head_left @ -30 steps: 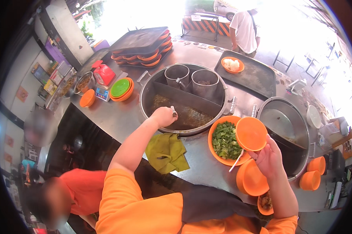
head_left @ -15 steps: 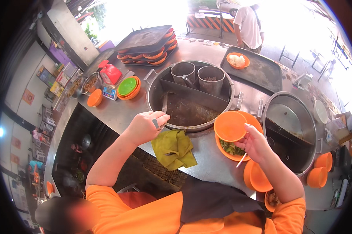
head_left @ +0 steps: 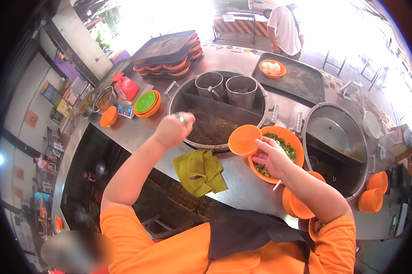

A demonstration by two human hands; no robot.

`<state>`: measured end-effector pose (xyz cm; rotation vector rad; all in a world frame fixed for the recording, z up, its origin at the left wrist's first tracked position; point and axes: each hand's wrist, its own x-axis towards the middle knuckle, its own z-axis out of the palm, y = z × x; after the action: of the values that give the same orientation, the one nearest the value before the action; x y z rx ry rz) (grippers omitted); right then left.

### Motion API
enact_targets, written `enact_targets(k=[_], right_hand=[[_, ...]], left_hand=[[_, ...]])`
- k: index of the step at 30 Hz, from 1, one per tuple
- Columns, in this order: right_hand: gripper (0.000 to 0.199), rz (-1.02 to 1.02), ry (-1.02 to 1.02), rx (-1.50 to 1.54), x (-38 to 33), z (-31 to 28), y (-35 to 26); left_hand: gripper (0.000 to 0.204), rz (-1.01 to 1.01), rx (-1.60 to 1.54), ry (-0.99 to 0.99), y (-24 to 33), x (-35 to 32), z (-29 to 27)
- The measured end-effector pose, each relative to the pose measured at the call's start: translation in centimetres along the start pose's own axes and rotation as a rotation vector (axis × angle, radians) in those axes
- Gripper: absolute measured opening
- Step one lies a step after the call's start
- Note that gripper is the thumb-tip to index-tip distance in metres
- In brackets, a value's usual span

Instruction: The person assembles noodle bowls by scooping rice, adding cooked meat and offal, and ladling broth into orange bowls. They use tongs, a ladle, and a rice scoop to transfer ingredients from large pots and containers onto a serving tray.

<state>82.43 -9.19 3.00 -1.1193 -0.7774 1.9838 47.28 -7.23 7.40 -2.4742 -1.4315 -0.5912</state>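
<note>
My left hand (head_left: 173, 129) is closed in a fist, a ring on one finger, above the left rim of a large round metal pot (head_left: 263, 119) of dark broth. Whatever it grips is hidden. My right hand (head_left: 273, 159) pinches the edge of a small orange bowl (head_left: 242, 140), held tilted near the pot's front rim. Under that hand stands a bigger orange bowl of chopped greens (head_left: 286, 145), with a pale handle (head_left: 277, 185) sticking out toward me. Two metal cylinders (head_left: 241, 91) stand behind the pot's divider. A yellow-green cloth (head_left: 199, 172) lies before the pot.
A second divided pot (head_left: 336, 137) stands at right. Stacked orange bowls (head_left: 298, 201) sit by my right forearm. Further off are a tray with a bowl of rice (head_left: 272, 69), stacked trays with bowls (head_left: 167, 55), a red scale (head_left: 126, 86) and a person (head_left: 286, 29).
The small bowl in my right hand has moved left, off the greens and toward the pot. My left hand has tightened and turned slightly. The view has shifted a little.
</note>
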Motion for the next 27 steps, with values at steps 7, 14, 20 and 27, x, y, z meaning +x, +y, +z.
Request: enact_targets(k=[7,14,20,27], right_hand=[[0.044,0.000,-0.018,0.000,0.7,1.4,0.6],[0.053,-0.018,-0.041,0.038,2.7,1.9,2.0],[0.058,-0.034,0.009,0.093,4.5,2.8,3.4],[0.040,-0.095,0.040,0.160,7.0,4.5,4.6]], left_hand=[[0.027,-0.627,-0.113,0.128,-6.2,5.4,-5.8],[0.029,-0.835,-0.557,0.297,-6.8,6.6,-14.1],[0.029,-0.800,-0.540,0.281,-4.7,7.8,-21.8],[0.027,-0.633,-0.530,0.322,-0.9,8.6,-27.6]])
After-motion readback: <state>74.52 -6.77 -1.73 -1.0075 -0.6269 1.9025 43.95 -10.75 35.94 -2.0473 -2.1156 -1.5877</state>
